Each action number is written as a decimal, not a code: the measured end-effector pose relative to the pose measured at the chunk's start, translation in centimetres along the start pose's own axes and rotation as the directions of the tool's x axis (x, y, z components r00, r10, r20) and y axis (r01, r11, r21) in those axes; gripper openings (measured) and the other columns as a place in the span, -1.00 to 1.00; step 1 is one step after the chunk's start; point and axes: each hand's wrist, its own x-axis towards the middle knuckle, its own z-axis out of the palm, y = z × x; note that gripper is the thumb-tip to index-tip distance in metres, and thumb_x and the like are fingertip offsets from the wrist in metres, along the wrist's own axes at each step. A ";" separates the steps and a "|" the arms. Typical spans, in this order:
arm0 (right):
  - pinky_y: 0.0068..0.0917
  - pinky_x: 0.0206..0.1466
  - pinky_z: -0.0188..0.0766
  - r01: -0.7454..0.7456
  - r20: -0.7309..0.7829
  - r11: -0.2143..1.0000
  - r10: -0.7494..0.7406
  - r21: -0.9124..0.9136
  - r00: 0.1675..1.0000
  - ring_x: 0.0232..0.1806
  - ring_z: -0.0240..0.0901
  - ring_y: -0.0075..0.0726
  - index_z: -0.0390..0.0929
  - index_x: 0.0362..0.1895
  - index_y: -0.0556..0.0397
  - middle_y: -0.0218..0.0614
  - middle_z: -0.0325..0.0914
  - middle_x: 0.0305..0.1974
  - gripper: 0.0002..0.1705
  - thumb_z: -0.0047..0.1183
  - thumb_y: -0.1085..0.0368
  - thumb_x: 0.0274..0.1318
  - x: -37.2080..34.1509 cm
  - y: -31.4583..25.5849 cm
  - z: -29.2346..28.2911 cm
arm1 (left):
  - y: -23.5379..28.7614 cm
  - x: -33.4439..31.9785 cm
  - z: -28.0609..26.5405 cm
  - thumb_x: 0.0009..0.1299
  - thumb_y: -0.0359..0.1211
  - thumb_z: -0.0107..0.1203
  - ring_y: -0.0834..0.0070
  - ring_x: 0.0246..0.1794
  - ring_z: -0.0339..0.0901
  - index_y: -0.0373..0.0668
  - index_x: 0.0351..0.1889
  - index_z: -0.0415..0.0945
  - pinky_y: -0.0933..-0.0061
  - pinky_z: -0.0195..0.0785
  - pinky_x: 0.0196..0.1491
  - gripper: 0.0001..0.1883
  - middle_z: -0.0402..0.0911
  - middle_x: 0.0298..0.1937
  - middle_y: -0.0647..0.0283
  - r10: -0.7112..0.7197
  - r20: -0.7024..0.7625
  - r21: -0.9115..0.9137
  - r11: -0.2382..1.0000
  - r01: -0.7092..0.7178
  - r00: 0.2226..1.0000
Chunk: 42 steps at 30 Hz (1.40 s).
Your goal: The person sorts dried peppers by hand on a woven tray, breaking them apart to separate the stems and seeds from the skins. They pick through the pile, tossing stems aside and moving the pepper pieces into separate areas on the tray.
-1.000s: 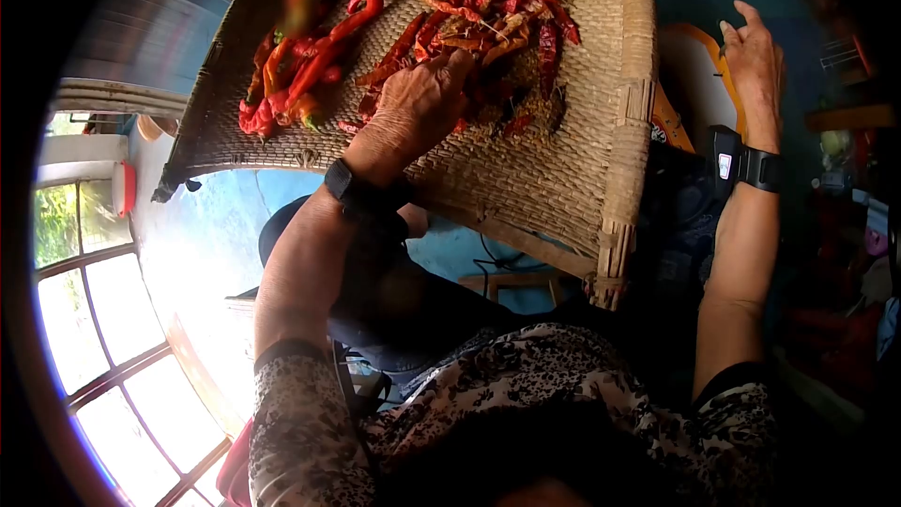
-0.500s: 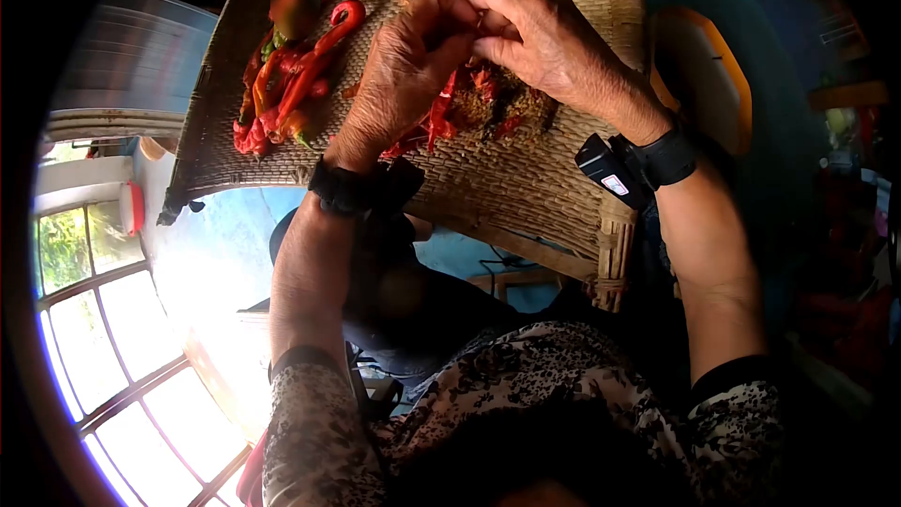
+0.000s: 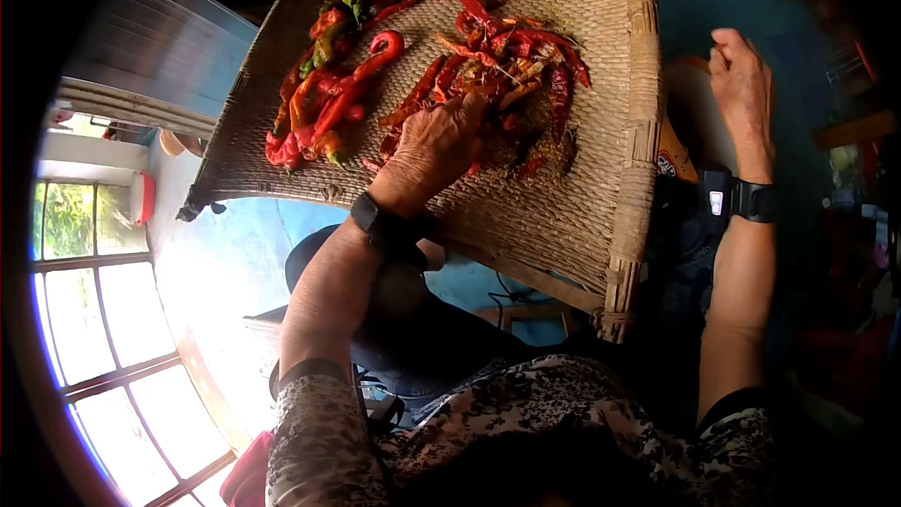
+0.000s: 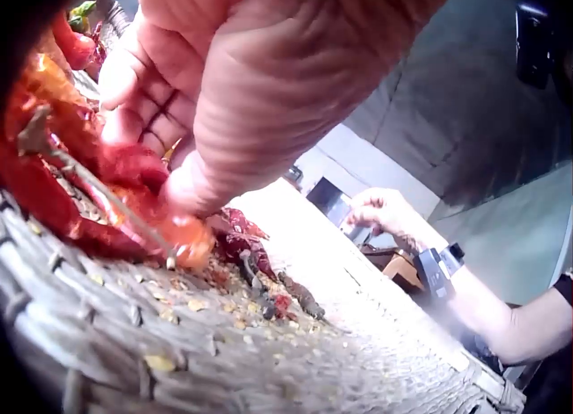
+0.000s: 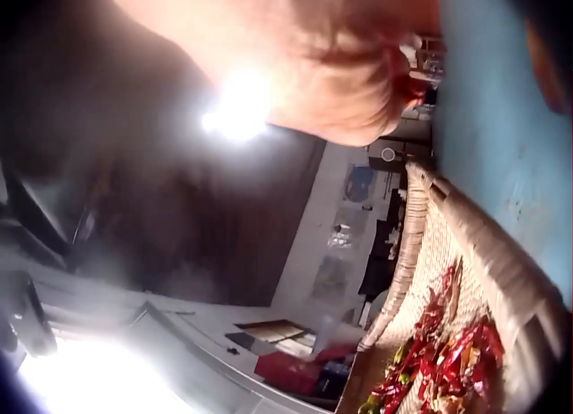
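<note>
On the woven tray, my left hand reaches into a heap of dried red chillies. The left wrist view shows the thumb and curled fingers of this hand gripping a red chilli, close to loose seeds. My right hand is raised beyond the tray's right edge, its fingers bent; whether something small is between them cannot be seen. In the right wrist view the same hand hangs above the tray's rim.
Larger, fresher red peppers lie on the tray's left part, with green ones behind. A pale, orange-edged object stands beyond the right rim. A barred window is at far left.
Half a second ago both hands met over the chillies. Since then my right hand has moved off to the right, past the tray's edge, and my left hand has lowered into the heap.
</note>
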 end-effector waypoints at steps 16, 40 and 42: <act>-0.20 -0.42 0.39 0.343 0.121 0.713 -0.512 0.611 0.850 -0.47 0.52 -0.09 0.45 -0.26 0.06 -0.17 0.50 -0.55 -0.84 0.14 0.32 0.10 -3.4 -13.9 4.6 | 2.4 3.9 -3.2 0.33 -0.34 0.18 0.40 -0.38 0.61 -0.22 -0.13 0.56 0.42 0.46 -0.26 -0.79 0.64 -0.35 0.17 -0.032 -0.132 -0.479 0.877 -0.035 0.991; -0.42 -0.20 0.56 0.384 0.101 0.690 -0.552 0.614 0.828 -0.31 0.51 -0.36 0.46 0.08 0.05 -0.27 0.48 -0.11 -0.59 0.15 0.32 0.12 -4.4 -11.5 3.9 | 0.8 2.4 -3.9 0.31 -0.34 0.18 0.32 -0.38 0.60 -0.16 -0.16 0.60 0.35 0.45 -0.32 -0.82 0.62 -0.35 0.16 0.043 -0.072 -0.360 0.930 -0.066 0.996; -0.36 -0.30 0.53 0.341 0.287 0.733 -0.584 0.589 0.759 -0.37 0.50 -0.29 0.49 -0.03 0.15 -0.23 0.51 -0.21 -0.69 0.13 0.37 0.12 -4.9 -13.3 4.0 | 0.7 3.0 -3.4 0.30 -0.28 0.19 0.28 -0.31 0.59 -0.14 -0.18 0.59 0.30 0.45 -0.28 -0.80 0.62 -0.29 0.16 0.050 -0.060 -0.373 0.925 -0.069 0.997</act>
